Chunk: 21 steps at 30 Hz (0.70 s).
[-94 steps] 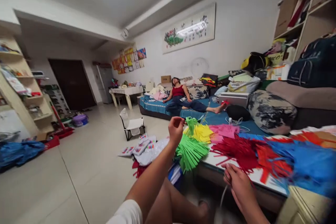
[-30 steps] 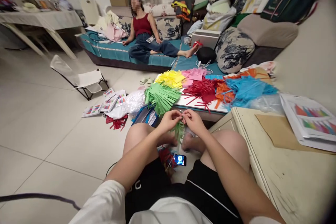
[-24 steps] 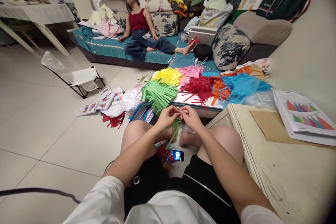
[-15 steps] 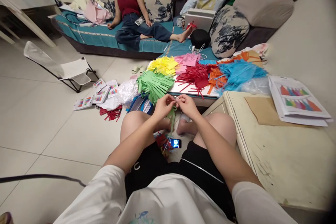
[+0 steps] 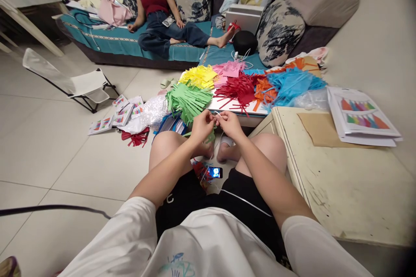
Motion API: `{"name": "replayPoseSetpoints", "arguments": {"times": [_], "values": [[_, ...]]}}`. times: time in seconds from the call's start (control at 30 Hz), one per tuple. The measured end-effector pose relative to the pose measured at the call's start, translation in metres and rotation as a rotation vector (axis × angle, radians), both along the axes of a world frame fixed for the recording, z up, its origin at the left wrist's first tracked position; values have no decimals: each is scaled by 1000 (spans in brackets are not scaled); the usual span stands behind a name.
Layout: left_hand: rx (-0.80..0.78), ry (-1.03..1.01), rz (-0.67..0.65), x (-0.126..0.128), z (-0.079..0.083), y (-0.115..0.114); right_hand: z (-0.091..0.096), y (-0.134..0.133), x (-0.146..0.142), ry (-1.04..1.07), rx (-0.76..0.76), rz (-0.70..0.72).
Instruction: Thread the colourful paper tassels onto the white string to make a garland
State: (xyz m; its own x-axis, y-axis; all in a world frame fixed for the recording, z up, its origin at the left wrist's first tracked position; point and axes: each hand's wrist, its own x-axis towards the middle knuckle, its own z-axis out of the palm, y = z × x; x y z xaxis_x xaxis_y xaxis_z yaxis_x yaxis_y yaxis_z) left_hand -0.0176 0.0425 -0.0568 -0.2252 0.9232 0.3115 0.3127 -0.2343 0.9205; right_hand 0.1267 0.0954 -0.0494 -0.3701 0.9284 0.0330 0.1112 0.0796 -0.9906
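I sit with my knees up. My left hand (image 5: 201, 125) and my right hand (image 5: 230, 123) meet in front of me, both pinched on a thin white string (image 5: 217, 114). A green paper tassel (image 5: 211, 136) hangs from my left fingers, mostly hidden behind that hand. Just beyond my hands lie piles of cut paper fringe on a low board (image 5: 237, 108): green (image 5: 187, 100), yellow (image 5: 197, 76), pink (image 5: 230, 69), red (image 5: 238, 89), orange (image 5: 264, 88) and blue (image 5: 291, 83).
A lit phone (image 5: 214, 172) lies on the floor between my legs beside red scraps. A worn cream table (image 5: 344, 181) at my right carries colour-printed sheets (image 5: 360, 116). Booklets (image 5: 121, 112) and a folding chair (image 5: 71, 82) are on the tiles. A person (image 5: 162, 21) reclines on the blue sofa.
The view has swung from the room down to my lap. My hands, apart before, have come together on the string and tassel, and stay pinched there, the tassel now mostly behind my left hand.
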Motion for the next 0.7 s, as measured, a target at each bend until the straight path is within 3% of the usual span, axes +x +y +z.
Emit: {"name": "replayPoseSetpoints", "arguments": {"times": [0.23,0.47,0.7], "values": [[-35,-185,-123,-3,2,10,6,-1,3,9,52,-55],[-173,-640,-276,-12,10,13,20,2,9,116,53,41],[-207,-659,-393,-15,12,10,20,1,8,163,4,64]]}}
